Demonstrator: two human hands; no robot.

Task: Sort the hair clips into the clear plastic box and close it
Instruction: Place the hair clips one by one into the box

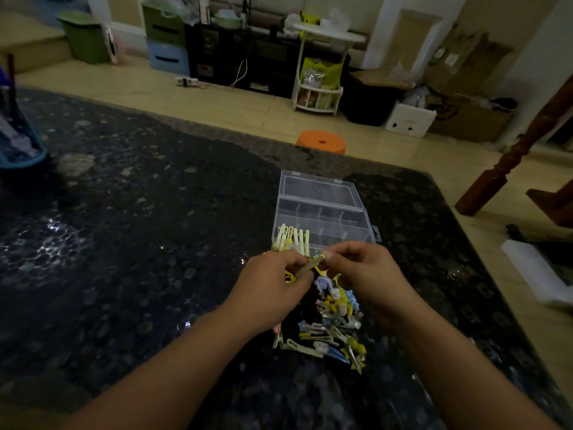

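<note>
We see broad bare stretches of the dark speckled tabletop (pixel 130 231) to the left of the work, reaching as far as a blue container (pixel 18 150) at the far left edge. The clear plastic box (pixel 322 215) stands open just beyond our hands, its lid (pixel 319 189) tilted back behind it, blocking a straight reach forward. A row of pale clips (pixel 293 238) fills its near left corner; the other compartments look open from above. Our left hand (pixel 273 287) and right hand (pixel 369 274) meet over a pale clip (pixel 310 266), close together. Between our forearms the heap of hair clips (pixel 331 324) crowds the surface. Right of the box, bare tabletop runs to the edge.
</note>
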